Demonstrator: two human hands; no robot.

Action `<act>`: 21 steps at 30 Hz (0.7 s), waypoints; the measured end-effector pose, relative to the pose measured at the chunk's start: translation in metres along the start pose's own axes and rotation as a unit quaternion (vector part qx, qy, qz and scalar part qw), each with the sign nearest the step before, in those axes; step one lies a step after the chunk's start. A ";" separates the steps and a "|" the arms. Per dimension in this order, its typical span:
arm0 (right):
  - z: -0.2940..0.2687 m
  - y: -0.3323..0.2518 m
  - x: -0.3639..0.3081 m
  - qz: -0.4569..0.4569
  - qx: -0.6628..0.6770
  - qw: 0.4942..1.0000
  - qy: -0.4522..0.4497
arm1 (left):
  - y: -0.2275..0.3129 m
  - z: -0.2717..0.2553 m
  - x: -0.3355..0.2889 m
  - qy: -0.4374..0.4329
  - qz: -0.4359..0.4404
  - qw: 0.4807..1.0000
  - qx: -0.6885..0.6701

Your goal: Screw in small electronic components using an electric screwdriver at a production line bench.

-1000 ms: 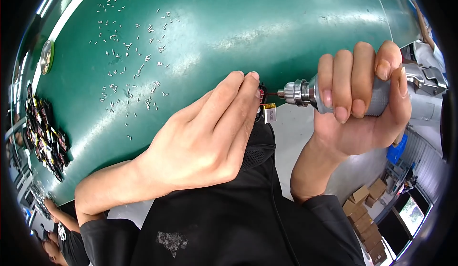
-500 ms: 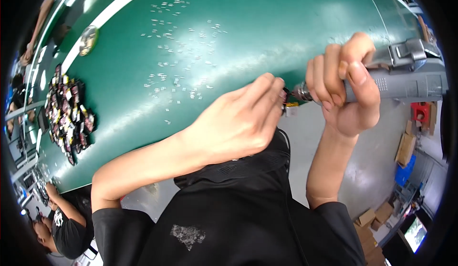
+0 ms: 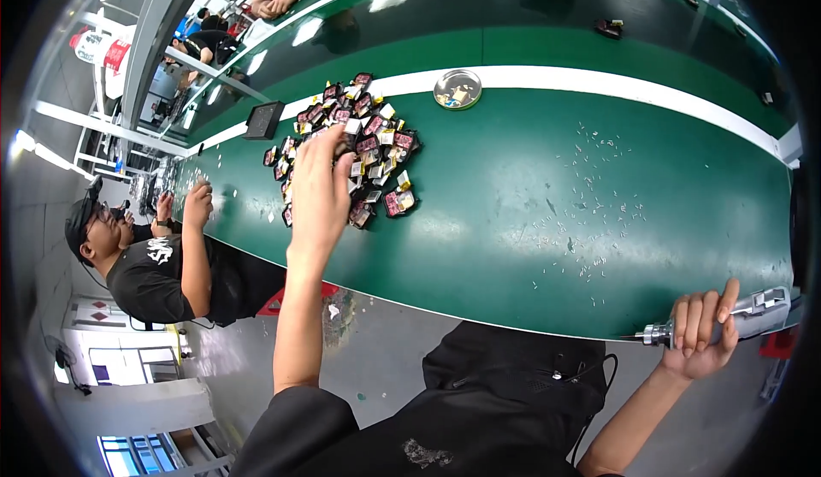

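Stretched over a heap of small black parts with pink windows and yellow-and-white tabs (image 3: pixel 369 145) is my left hand (image 3: pixel 318 188). Its fingers reach out with the thumb apart, over the heap's left side; I make out nothing held. Around a grey electric screwdriver (image 3: pixel 757 313), my right hand (image 3: pixel 703 332) is closed at the table's near right edge. The tool lies roughly sideways, with its metal nose and thin bit pointing left. Tiny pale slips (image 3: pixel 590 212) are scattered on the green tabletop (image 3: pixel 479 220) between the heap and the screwdriver.
A round metal dish (image 3: pixel 457 89) with small pieces stands by the white strip at the back. A black tray (image 3: pixel 263 121) sits left of the heap. Farther left a co-worker (image 3: pixel 145 263) works at the same table. Beyond the strip, several parts lie on a dark-green belt (image 3: pixel 547 45).
The view has swung left. My left hand has left the screwdriver's tip, where it held a small part, and is now over the heap. My right hand keeps the screwdriver, lower and farther right.
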State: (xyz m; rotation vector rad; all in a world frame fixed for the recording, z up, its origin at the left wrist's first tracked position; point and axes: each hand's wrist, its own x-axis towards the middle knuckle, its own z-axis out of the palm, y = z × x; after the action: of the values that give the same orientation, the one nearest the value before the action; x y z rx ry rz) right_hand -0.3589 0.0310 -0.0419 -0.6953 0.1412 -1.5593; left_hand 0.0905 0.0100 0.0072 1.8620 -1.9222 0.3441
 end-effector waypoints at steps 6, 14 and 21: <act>0.008 0.030 -0.003 0.054 0.029 0.997 0.042 | -0.003 0.023 0.002 0.021 0.029 0.994 0.106; 0.000 0.032 -0.009 0.035 0.096 0.990 0.097 | 0.133 0.069 0.028 -0.091 0.195 0.959 -0.183; 0.000 0.030 -0.010 0.039 0.108 0.989 0.097 | 0.143 0.096 0.064 -0.085 0.346 0.929 -0.095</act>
State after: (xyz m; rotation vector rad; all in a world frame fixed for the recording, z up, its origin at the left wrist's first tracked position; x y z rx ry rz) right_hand -0.3335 0.0359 -0.0602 -0.3625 0.1406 -1.5375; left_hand -0.0639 -0.0821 -0.0286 1.0671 -2.5895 0.1961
